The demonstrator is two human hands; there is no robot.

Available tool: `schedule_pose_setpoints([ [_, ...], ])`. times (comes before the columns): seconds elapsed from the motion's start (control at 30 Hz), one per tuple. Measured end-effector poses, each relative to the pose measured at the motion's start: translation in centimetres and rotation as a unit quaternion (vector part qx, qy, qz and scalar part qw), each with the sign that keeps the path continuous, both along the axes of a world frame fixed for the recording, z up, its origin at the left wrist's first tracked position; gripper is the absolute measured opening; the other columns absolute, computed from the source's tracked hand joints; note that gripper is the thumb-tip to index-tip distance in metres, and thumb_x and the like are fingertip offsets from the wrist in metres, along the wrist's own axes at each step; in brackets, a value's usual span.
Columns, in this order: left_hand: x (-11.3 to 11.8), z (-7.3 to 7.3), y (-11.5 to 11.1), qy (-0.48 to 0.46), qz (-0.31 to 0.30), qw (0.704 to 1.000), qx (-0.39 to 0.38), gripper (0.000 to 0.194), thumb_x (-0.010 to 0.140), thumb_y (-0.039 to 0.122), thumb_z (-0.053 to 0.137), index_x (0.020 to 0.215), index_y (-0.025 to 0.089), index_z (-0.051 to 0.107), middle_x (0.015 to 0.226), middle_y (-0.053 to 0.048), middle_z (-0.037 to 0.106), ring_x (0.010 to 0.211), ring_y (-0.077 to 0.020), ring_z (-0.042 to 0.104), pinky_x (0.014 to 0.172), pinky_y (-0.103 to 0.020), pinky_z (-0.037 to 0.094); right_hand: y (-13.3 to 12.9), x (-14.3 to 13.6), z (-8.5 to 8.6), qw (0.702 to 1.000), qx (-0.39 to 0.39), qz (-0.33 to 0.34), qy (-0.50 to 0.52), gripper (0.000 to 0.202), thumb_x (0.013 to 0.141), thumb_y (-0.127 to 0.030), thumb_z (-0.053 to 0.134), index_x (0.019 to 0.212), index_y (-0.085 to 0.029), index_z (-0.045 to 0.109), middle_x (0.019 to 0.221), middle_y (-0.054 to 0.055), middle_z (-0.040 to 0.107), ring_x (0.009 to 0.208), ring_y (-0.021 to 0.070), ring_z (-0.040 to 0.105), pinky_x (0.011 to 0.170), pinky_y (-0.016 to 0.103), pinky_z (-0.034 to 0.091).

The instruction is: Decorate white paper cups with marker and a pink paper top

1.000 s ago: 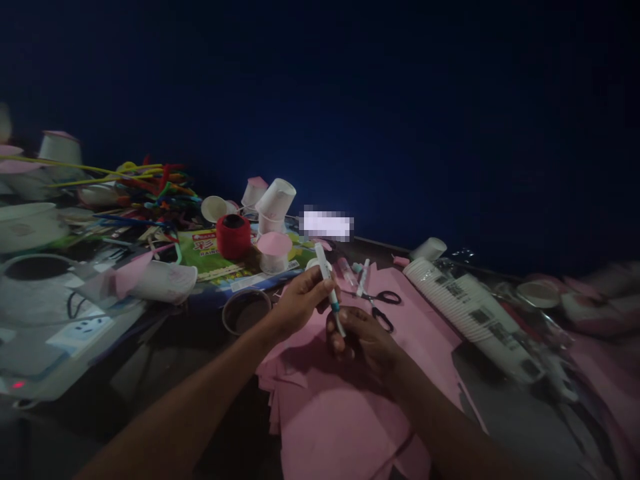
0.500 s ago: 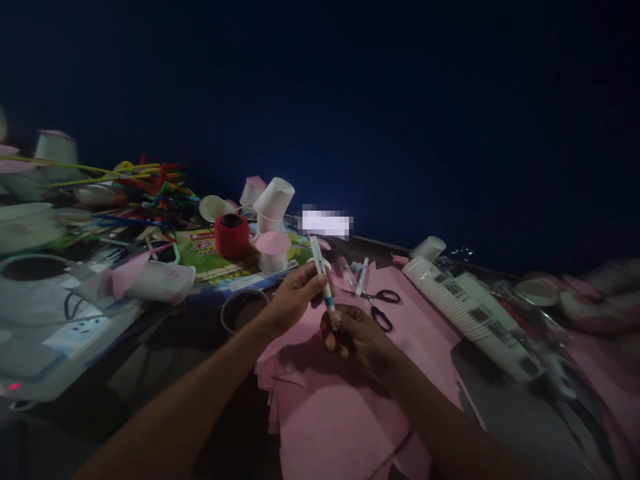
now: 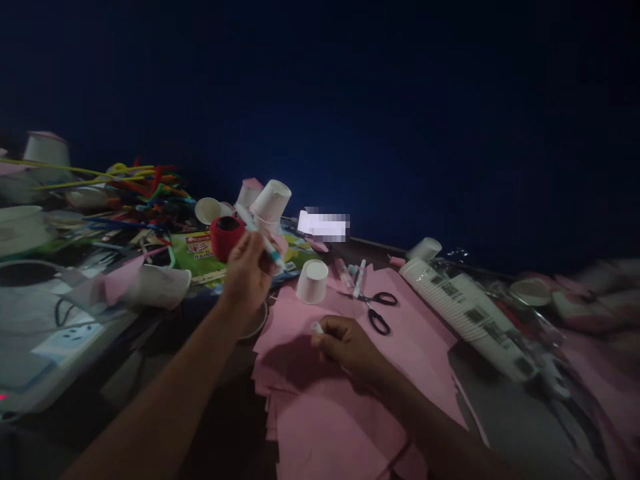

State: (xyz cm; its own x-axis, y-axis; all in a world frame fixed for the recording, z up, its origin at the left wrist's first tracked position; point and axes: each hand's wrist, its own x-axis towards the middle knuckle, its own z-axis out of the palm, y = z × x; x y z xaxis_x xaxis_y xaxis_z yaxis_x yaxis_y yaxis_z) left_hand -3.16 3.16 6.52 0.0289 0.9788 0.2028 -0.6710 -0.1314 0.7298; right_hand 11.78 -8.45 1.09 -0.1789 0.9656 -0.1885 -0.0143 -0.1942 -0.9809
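My left hand is closed around a white marker with a blue band, its bare tip pointing down to the right. Between thumb and fingers, my right hand pinches a small white cap above the pink paper sheets. An upturned white paper cup stands on the paper between and beyond both hands. Black-handled scissors lie on the paper right of the cup, beside another white marker.
A red roll and stacked cups stand behind my left hand. Colourful pipe cleaners are heaped at the left, above a power strip. A long sleeve of white cups lies at the right.
The marker and cap have come apart. My left hand has moved left and up with the marker, uncovering the white cup; my right hand has shifted slightly down and left with the cap.
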Motion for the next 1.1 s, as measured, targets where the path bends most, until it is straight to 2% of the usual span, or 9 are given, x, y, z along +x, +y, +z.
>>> schedule_pose_setpoints([
  [0.17,1.5,-1.7,-1.4,0.048,-0.119,0.992,-0.009,0.032,0.072,0.044,0.071,0.073,0.016,0.056,0.057,0.005,0.049,0.045,-0.004,0.04,0.042,-0.016,0.032,1.8,1.8,0.5,0.976,0.117,-0.092,-0.159,0.025,0.076,-0.041,0.063,0.066,-0.018,0.059,0.059,-0.003,0.052,0.055,0.0108,0.043,0.052,0.023,0.032],
  [0.4,1.7,-2.4,-2.2,0.141,-0.191,0.971,0.016,0.035,0.074,0.049,0.066,0.077,0.015,0.059,0.055,0.005,0.045,0.046,-0.0046,0.037,0.045,-0.018,0.029,2.4,5.5,0.2,0.893,0.176,-0.089,-0.405,0.035,0.085,-0.046,0.052,0.065,-0.02,0.062,0.054,0.0,0.052,0.052,0.0125,0.041,0.053,0.026,0.024],
  [0.5,1.8,-2.2,-2.9,0.237,-0.258,0.936,0.041,0.032,0.076,0.047,0.065,0.074,0.015,0.06,0.056,0.004,0.047,0.047,-0.0052,0.038,0.045,-0.018,0.03,2.3,5.1,0.7,0.937,0.169,-0.17,-0.254,0.04,0.085,-0.055,0.048,0.082,-0.02,0.067,0.052,-0.002,0.045,0.05,0.0124,0.038,0.052,0.026,0.026],
  [0.6,2.3,-2.1,-3.8,0.321,-0.341,0.879,0.091,0.024,0.076,0.038,0.065,0.072,0.015,0.063,0.055,0.004,0.048,0.046,-0.006,0.038,0.044,-0.02,0.028,2.0,4.1,0.9,0.984,0.136,-0.117,0.0,0.048,0.079,-0.06,0.055,0.101,-0.019,0.065,0.053,-0.005,0.041,0.048,0.0106,0.033,0.05,0.025,0.028],
  [0.7,2.8,-2.1,-4.4,0.355,-0.371,0.847,0.137,0.02,0.077,0.033,0.063,0.071,0.015,0.065,0.054,0.003,0.049,0.046,-0.0064,0.037,0.045,-0.02,0.027,1.8,3.6,1.0,0.986,0.073,-0.086,0.118,0.035,0.07,-0.047,0.072,0.092,-0.02,0.068,0.056,-0.005,0.047,0.047,0.0083,0.034,0.049,0.024,0.03],
  [0.83,2.5,-1.9,-3.7,0.392,-0.267,0.864,0.168,0.033,0.083,0.038,0.056,0.061,0.015,0.063,0.057,-0.001,0.055,0.051,-0.0094,0.045,0.05,-0.022,0.033,2.3,4.4,1.4,0.95,0.08,-0.19,0.237,0.02,0.067,-0.039,0.075,0.073,-0.022,0.066,0.043,-0.009,0.037,0.042,0.0074,0.031,0.05,0.025,0.035],
  [0.97,1.1,-1.8,-1.5,0.324,-0.003,0.941,0.097,0.034,0.086,0.045,0.049,0.075,0.016,0.062,0.058,0.001,0.052,0.051,-0.0091,0.043,0.049,-0.021,0.033,3.4,6.6,1.2,0.895,0.101,-0.255,0.352,0.013,0.075,-0.034,0.067,0.073,-0.023,0.062,0.043,-0.01,0.034,0.04,0.0071,0.026,0.049,0.025,0.035],
  [1.03,0.6,-2.4,-0.4,0.328,0.07,0.938,0.085,0.026,0.08,0.042,0.058,0.084,0.017,0.061,0.069,0.001,0.056,0.059,-0.0099,0.048,0.055,-0.022,0.038,3.9,7.6,0.7,0.876,0.103,-0.251,0.398,0.012,0.075,-0.027,0.066,0.068,-0.021,0.059,0.043,-0.011,0.033,0.039,0.0058,0.025,0.05,0.024,0.036],
  [1.1,0.3,-3.3,0.3,0.4,0.046,0.912,0.079,0.033,0.072,0.04,0.067,0.095,0.016,0.06,0.076,-0.001,0.056,0.063,-0.0117,0.051,0.059,-0.024,0.041,4.3,8.3,0.1,0.861,0.099,-0.248,0.433,0.012,0.077,-0.021,0.064,0.067,-0.02,0.058,0.043,-0.011,0.034,0.039,0.0047,0.024,0.053,0.024,0.038],
])
